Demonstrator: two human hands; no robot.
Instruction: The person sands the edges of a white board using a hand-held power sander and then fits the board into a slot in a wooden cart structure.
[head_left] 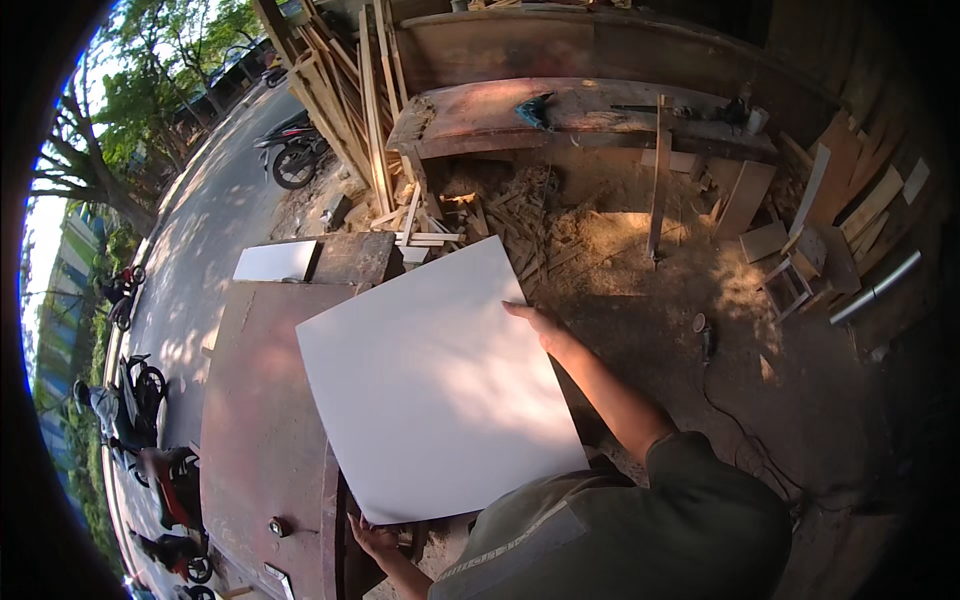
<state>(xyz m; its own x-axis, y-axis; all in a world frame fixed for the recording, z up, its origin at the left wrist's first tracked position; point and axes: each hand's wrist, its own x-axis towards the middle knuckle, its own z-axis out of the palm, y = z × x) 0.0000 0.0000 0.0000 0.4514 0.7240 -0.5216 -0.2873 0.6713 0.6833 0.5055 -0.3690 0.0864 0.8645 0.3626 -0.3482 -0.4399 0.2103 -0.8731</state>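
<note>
A large white square board (430, 390) lies tilted in front of me, partly over the workbench (255, 390). My right hand (535, 322) is closed on the board's right edge near its far corner, thumb on the top face and the other fingers hidden beneath. At the near left corner, my left hand (376, 540) grips the lower edge, with its fingers partly hidden under the board. On the bench left of that hand sit a small round dark object (279, 526), perhaps a tape measure, and a flat pale-edged item (279, 580).
A smaller white panel (275, 262) rests at the bench's far end. Beyond lie wood scraps (515, 215), leaning planks (375, 120) and a second long bench (600, 105). A corded power tool (708, 340) lies on the floor at right. Motorcycles (130, 400) stand along the road.
</note>
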